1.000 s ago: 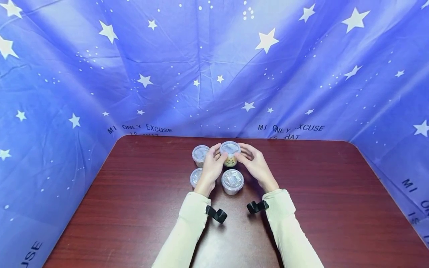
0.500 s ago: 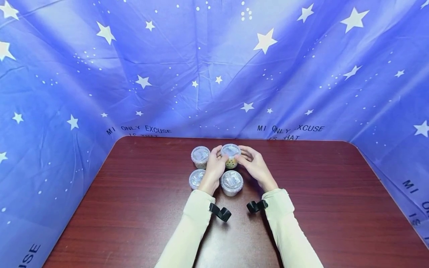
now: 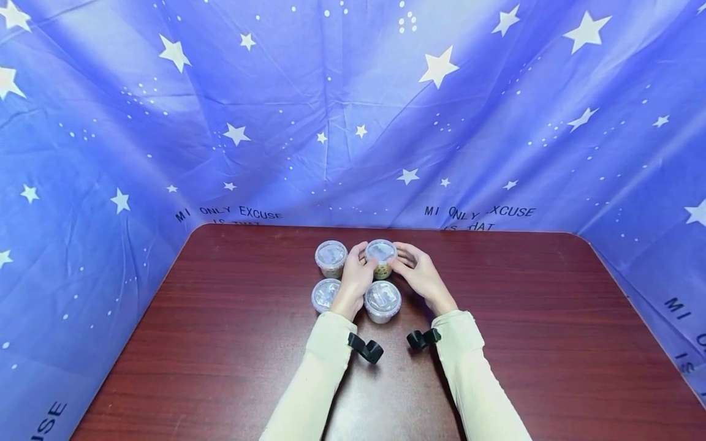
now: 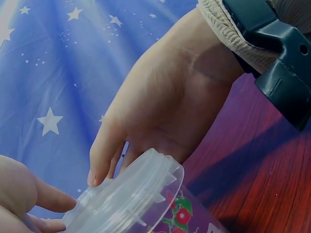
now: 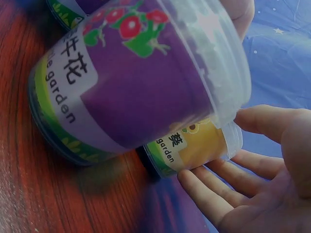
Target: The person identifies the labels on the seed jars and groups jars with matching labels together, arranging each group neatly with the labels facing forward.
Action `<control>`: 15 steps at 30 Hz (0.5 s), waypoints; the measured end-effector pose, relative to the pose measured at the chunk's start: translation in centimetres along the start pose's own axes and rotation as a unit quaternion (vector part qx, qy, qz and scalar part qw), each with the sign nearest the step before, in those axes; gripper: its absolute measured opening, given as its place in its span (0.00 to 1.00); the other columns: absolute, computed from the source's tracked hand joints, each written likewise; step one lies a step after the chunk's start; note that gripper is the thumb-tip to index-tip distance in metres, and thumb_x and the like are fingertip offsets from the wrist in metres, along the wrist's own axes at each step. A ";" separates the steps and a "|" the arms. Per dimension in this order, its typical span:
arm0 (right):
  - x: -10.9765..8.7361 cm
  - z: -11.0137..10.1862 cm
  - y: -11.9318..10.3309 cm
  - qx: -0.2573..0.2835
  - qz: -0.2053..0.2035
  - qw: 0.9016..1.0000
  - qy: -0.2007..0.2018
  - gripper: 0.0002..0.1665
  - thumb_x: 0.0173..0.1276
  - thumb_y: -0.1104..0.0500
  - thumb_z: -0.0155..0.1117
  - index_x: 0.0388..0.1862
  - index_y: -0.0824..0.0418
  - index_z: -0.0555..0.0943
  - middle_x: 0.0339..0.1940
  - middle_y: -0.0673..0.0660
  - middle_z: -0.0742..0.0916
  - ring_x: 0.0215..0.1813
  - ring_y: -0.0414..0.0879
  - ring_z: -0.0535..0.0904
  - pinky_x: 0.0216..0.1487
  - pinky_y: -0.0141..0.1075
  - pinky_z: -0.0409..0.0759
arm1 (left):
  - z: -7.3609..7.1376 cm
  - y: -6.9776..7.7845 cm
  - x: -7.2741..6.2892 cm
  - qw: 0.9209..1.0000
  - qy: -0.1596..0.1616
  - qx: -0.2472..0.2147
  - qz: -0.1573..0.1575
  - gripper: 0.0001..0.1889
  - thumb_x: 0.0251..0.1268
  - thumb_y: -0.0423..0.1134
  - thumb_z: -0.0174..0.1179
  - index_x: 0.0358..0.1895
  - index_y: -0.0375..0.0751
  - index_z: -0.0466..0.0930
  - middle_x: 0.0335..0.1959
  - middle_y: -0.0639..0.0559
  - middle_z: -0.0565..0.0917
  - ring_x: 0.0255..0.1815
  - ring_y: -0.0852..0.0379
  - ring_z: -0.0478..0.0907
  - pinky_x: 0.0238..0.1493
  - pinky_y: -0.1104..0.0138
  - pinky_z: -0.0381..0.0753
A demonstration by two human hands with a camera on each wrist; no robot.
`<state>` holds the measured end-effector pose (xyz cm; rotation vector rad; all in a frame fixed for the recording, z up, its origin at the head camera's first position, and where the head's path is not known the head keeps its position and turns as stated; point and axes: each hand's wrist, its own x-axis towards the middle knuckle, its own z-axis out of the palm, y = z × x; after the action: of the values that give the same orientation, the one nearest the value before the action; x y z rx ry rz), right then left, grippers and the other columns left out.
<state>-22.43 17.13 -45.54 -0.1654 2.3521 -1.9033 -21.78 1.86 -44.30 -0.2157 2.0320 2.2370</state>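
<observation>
A lidded plastic tub with a yellow label [image 3: 382, 251] stands at the back right of a cluster of tubs. My left hand [image 3: 355, 278] holds its left side, and my right hand [image 3: 421, 275] holds its right side, thumbs toward me. In the right wrist view, the right fingers [image 5: 209, 187] reach along the side of this yellow tub [image 5: 201, 145]. Closer to that camera is a purple-labelled tub [image 5: 146, 87] with red flowers, which stands just in front of the held one in the head view. Its clear lid [image 4: 131, 194] covers part of both hands in the left wrist view.
Two more lidded tubs stand to the left, one at the back [image 3: 331, 256] and one nearer [image 3: 324, 295], partly behind my left hand. All are on a dark red wooden table [image 3: 220, 343]. A blue star-printed curtain [image 3: 331, 92] hangs behind and on both sides.
Both hands have brought the yellow-labelled tub slightly toward me and to the right, closer behind the purple-labelled tub. My left forearm has shifted a little right. The other tubs stay put.
</observation>
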 end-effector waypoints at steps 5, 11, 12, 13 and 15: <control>0.0 -0.1 0.0 -0.016 -0.003 1.000 0.006 0.30 0.72 0.60 0.62 0.70 0.68 0.70 0.67 0.68 0.77 0.68 0.59 0.73 0.68 0.47 0.70 | -0.1 0.0 0.0 1.000 0.004 -0.004 0.005 0.27 0.71 0.27 0.51 0.73 0.31 0.60 0.71 0.34 0.67 0.73 0.43 0.64 0.73 0.54 0.64; -0.1 -0.3 -0.4 -0.034 -0.009 0.999 0.017 0.28 0.72 0.60 0.63 0.68 0.67 0.71 0.66 0.67 0.78 0.67 0.59 0.74 0.68 0.50 0.71 | -0.3 0.0 0.1 1.000 0.008 -0.008 0.012 0.27 0.71 0.28 0.53 0.71 0.33 0.63 0.70 0.34 0.68 0.73 0.42 0.64 0.74 0.54 0.63; -0.2 -0.3 -0.4 -0.035 -0.010 0.999 0.018 0.28 0.72 0.60 0.63 0.68 0.67 0.71 0.66 0.66 0.78 0.68 0.59 0.74 0.68 0.50 0.71 | -0.3 0.0 0.1 1.000 0.008 -0.009 0.013 0.27 0.71 0.29 0.53 0.71 0.33 0.63 0.70 0.34 0.68 0.73 0.42 0.63 0.74 0.54 0.62; -0.2 -0.3 -0.5 -0.037 -0.011 0.999 0.018 0.28 0.72 0.59 0.63 0.68 0.68 0.72 0.66 0.66 0.78 0.68 0.59 0.74 0.68 0.50 0.71 | -0.3 0.0 0.1 1.000 0.008 -0.009 0.016 0.27 0.71 0.29 0.54 0.71 0.33 0.63 0.70 0.33 0.67 0.74 0.42 0.63 0.75 0.54 0.61; -0.2 -0.3 -0.5 -0.039 -0.011 0.999 0.019 0.29 0.72 0.59 0.63 0.68 0.68 0.72 0.67 0.65 0.78 0.68 0.58 0.73 0.68 0.50 0.71 | -0.3 0.0 0.0 1.000 0.008 -0.009 0.025 0.27 0.71 0.29 0.54 0.71 0.32 0.62 0.71 0.33 0.65 0.75 0.42 0.61 0.76 0.54 0.59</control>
<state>-22.29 17.37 -44.99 -0.1655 2.4614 -1.8409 -21.79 1.58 -44.29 -0.1879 2.0492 2.2898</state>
